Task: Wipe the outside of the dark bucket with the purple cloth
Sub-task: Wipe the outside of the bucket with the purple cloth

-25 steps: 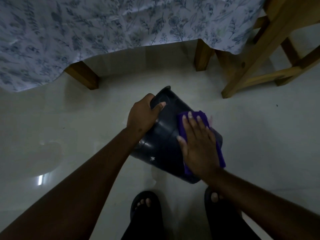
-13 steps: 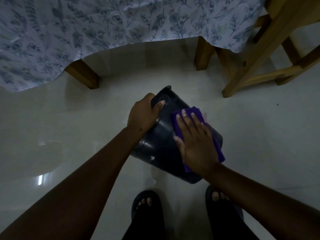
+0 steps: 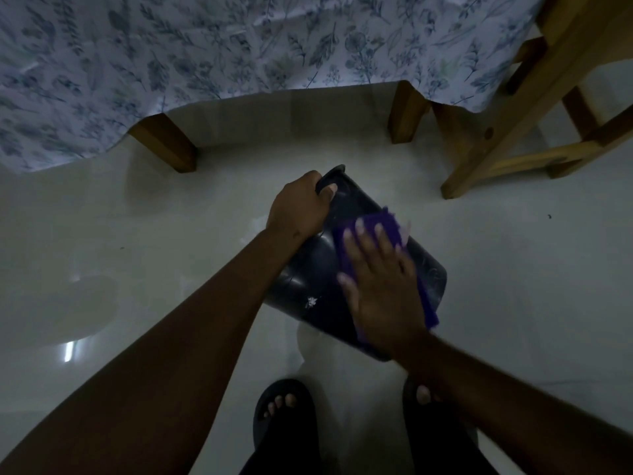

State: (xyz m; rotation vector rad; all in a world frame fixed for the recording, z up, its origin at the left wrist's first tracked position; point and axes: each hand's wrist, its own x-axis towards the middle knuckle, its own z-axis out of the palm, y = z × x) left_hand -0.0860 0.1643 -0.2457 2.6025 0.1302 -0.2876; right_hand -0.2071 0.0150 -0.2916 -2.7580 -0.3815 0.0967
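Dark plastic bucket lies tipped on its side on the pale glossy floor, roughly mid-floor, rim end toward the table, base end toward the person's feet. Head view only. Left hand clenched around the bucket's rim at the far end, thumb hooked over the edge. Right hand flat, fingers spread, pressing the purple cloth against the bucket's upper side wall; not a closed grasp, palm pins the cloth. Cloth sticks out past the fingertips and along the hand's right edge down to the wrist. Small white speck on the bucket wall near the base. Two feet in dark sandals just below the bucket. Wooden table legs beyond it, floral tablecloth hanging over them; wooden stool at the floor's upper right.
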